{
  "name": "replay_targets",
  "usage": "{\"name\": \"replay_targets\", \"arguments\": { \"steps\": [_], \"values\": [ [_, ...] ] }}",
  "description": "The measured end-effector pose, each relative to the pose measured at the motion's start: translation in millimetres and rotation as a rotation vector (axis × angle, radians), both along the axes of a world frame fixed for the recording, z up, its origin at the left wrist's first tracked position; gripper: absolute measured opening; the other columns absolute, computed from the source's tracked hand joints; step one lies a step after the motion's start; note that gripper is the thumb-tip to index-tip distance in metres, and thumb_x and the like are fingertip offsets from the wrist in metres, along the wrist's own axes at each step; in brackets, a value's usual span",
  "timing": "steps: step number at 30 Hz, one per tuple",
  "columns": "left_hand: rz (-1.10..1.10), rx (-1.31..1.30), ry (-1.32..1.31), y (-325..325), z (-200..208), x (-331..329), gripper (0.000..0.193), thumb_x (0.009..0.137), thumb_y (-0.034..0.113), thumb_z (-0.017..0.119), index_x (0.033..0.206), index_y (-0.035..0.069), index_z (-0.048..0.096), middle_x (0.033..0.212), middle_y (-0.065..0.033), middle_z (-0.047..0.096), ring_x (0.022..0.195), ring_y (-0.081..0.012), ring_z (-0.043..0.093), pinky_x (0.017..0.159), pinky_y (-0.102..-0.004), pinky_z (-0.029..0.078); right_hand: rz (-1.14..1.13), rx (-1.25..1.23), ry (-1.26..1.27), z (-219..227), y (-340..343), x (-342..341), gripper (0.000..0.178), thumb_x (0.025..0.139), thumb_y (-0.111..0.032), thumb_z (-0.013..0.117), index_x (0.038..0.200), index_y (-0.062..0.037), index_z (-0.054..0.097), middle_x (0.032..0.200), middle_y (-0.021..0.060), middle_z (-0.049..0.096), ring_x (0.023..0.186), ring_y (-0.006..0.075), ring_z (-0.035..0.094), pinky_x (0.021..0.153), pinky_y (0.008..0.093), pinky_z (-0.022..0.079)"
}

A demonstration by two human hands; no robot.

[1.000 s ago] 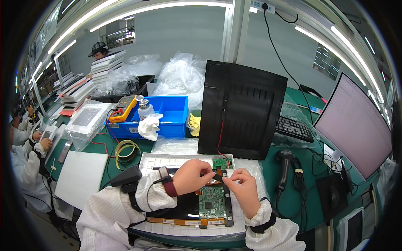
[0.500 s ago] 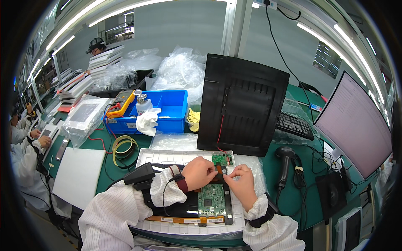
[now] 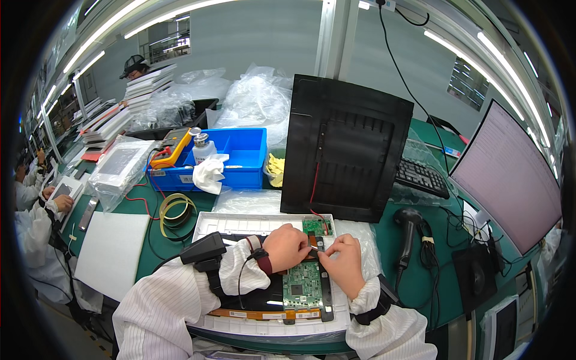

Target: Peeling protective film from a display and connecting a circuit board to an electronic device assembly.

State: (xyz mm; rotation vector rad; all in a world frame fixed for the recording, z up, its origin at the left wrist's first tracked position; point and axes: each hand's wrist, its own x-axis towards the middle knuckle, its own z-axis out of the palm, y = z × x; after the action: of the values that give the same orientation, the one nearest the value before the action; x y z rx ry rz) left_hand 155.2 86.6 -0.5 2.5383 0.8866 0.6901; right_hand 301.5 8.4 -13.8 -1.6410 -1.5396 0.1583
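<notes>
A white-framed display unit (image 3: 240,327) lies opened in front of me, a green circuit board (image 3: 302,287) on its dark back and an orange-brown flex strip (image 3: 246,315) along its near edge. My left hand (image 3: 285,248) is closed above the board, fingers curled beside a short orange-brown flat cable (image 3: 314,240). Facing it, my right hand (image 3: 344,264) pinches thumb and forefinger together at a small dark piece near the same cable. What either hand grips is too small to make out. Behind them, a small green board (image 3: 314,227) joins a red wire.
The upright black back cover (image 3: 348,150) stands behind the unit. Left are a blue bin (image 3: 246,174), a yellow multimeter (image 3: 173,149), a tape roll (image 3: 175,216) and a white foam sheet (image 3: 114,249). A scanner (image 3: 408,234), keyboard (image 3: 422,179) and monitor (image 3: 510,180) are right.
My right fingertips have shifted slightly at the dark piece by the flat cable. My left hand stays nearly in place. The whole view has moved a little.
</notes>
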Motion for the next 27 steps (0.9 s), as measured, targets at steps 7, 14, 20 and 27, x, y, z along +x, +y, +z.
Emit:
{"name": "replay_targets", "arguments": {
  "steps": [7, 14, 20, 27],
  "values": [
    [-0.007, 0.068, 0.078, -2.5, -0.4, 4.0, 0.013, 0.068, 0.017, 0.060, 0.060, 0.007, 0.057, 0.059, -0.0054, 0.056, 0.067, -0.0245, 0.052, 0.061, -0.0336, 0.042, -0.024, -0.024, -0.104, 0.3, -0.7, -2.5, 0.013, 0.058, -0.012, 0.068, 0.053, -0.0064, 0.058, 0.077, 0.0068, 0.046, 0.081, 0.0256, 0.043, 0.069, 0.0345, 0.036],
    [0.101, 0.371, 0.186, -9.1, -4.7, 9.3, 0.012, 0.069, 0.022, 0.057, 0.064, 0.010, 0.058, 0.065, -0.0030, 0.055, 0.075, -0.0197, 0.052, 0.064, -0.0338, 0.039, -0.057, -0.094, -0.333, 10.3, -3.2, -9.3, 0.011, 0.064, -0.015, 0.063, 0.059, -0.0056, 0.059, 0.077, 0.0083, 0.046, 0.082, 0.0259, 0.042, 0.066, 0.0371, 0.033],
    [0.153, 0.427, 0.271, 1.2, 5.8, -5.3, 0.013, 0.069, 0.022, 0.059, 0.071, 0.009, 0.059, 0.072, -0.0048, 0.053, 0.079, -0.0205, 0.049, 0.066, -0.0345, 0.038, -0.111, -0.083, -0.468, 15.9, -4.9, -6.9, 0.013, 0.065, -0.013, 0.065, 0.061, -0.0040, 0.057, 0.078, 0.0093, 0.044, 0.081, 0.0266, 0.042, 0.066, 0.0365, 0.035],
    [-0.188, 0.306, 0.179, -5.0, 20.7, -21.0, 0.019, 0.077, 0.019, 0.053, 0.091, 0.007, 0.056, 0.090, -0.0063, 0.051, 0.089, -0.0234, 0.047, 0.075, -0.0377, 0.037, -0.080, -0.034, -0.305, 8.3, -0.9, 6.1, 0.028, 0.069, -0.013, 0.063, 0.092, -0.0012, 0.054, 0.100, 0.0163, 0.044, 0.095, 0.0328, 0.042, 0.080, 0.0407, 0.036]
  ]
}}
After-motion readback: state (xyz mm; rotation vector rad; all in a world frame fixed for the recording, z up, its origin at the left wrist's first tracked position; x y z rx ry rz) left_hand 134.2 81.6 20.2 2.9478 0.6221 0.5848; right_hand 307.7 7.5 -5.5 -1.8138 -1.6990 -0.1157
